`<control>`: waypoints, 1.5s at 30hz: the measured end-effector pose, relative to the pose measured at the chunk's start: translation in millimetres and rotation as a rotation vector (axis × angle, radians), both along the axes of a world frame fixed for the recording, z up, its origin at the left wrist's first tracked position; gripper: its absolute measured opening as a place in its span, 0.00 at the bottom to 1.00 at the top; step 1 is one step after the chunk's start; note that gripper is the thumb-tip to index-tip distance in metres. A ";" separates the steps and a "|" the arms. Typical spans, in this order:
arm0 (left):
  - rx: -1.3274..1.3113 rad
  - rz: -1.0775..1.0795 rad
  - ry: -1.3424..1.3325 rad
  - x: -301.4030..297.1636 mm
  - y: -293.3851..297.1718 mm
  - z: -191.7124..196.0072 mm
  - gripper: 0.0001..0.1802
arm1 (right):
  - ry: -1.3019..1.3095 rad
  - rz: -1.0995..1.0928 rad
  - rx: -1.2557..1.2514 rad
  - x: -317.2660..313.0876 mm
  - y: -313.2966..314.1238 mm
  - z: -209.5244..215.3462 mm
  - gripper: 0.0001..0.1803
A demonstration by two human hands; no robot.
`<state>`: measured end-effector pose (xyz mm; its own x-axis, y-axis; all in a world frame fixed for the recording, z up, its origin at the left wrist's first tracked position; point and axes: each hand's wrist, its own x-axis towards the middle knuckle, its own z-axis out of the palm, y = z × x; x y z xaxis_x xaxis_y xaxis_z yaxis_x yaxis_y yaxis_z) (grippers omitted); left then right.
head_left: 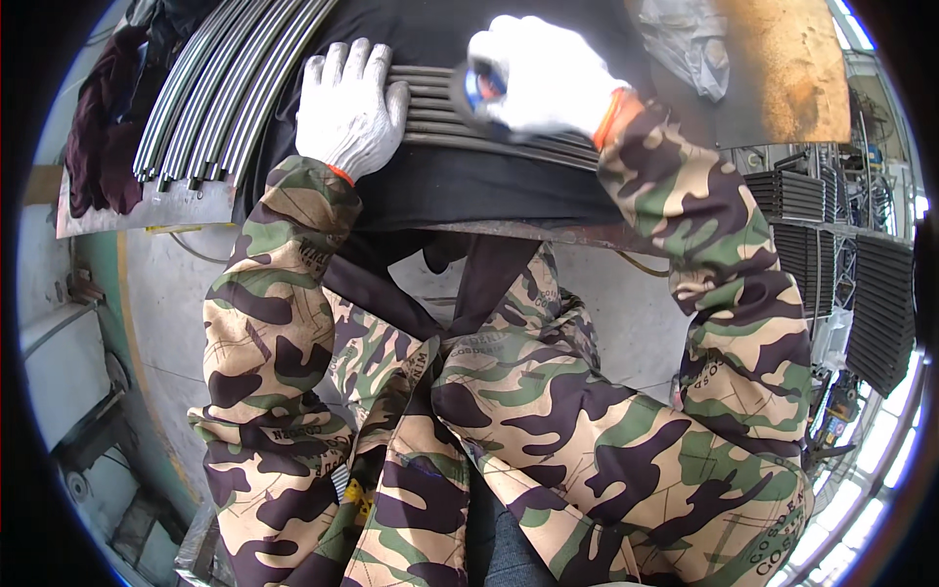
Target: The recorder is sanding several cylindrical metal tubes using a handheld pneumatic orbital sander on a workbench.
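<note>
As the left hand [346, 115] splays over dull metal rods [432, 90], right hand [544, 78] clasping a blurred disc [483, 88], shinier rods [230, 93] lie left of their fingers [355, 65]

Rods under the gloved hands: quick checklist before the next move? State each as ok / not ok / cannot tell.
1. Gloves on: ok, left hand and right hand both in white gloves.
2. Left hand over the rods: ok, palm down, fingers extended.
3. Right-hand grip: ok, closed around a round item with blue and red on it.
4. Round item touching the rods: cannot tell, blurred and partly covered by the hand.
5. Rods lined up: ok, roughly parallel, crosswise on the black cloth.
6. Plastic sheet apart from the right hand: ok, it lies farther right.
</note>
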<state>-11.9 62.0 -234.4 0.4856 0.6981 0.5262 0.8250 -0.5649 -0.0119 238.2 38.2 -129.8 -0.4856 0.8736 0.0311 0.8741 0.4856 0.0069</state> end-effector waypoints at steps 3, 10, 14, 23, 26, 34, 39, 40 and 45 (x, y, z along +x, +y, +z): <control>-0.011 -0.002 0.011 3.0 -1.0 2.9 0.25 | -0.002 -0.068 0.003 32.4 17.2 0.9 0.13; 0.001 -0.005 0.040 -0.5 6.1 2.2 0.25 | 0.003 -0.062 -0.005 61.4 -16.0 -1.4 0.15; -0.042 -0.011 0.058 0.8 3.9 2.3 0.27 | -0.042 -0.146 -0.036 67.6 -1.4 -2.3 0.15; -0.009 -0.137 -0.111 -7.2 2.4 -1.9 0.21 | -0.031 -0.114 0.018 67.1 -10.5 -0.9 0.11; 0.014 -0.085 -0.093 1.3 9.5 -0.9 0.23 | 0.044 -0.049 0.081 62.2 -29.8 -9.4 0.10; 0.146 -0.068 0.043 1.9 24.8 -6.6 0.22 | -0.028 -0.122 0.017 39.6 -9.9 10.4 0.16; 0.176 -0.074 0.060 4.7 26.2 -3.5 0.21 | 0.049 -0.049 0.034 21.5 7.9 8.2 0.16; 0.073 -0.023 0.078 3.0 19.6 -0.4 0.23 | 0.034 -0.051 0.066 15.1 13.1 9.4 0.17; 0.067 -0.029 0.036 11.6 19.4 -6.2 0.25 | 0.002 -0.015 0.013 -0.8 -0.6 9.2 0.17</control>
<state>-0.3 81.4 -240.6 0.5247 0.6474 0.5528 0.8068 -0.5854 -0.0802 237.5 37.6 -120.7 -0.4724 0.8803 0.0436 0.8813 0.4724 0.0119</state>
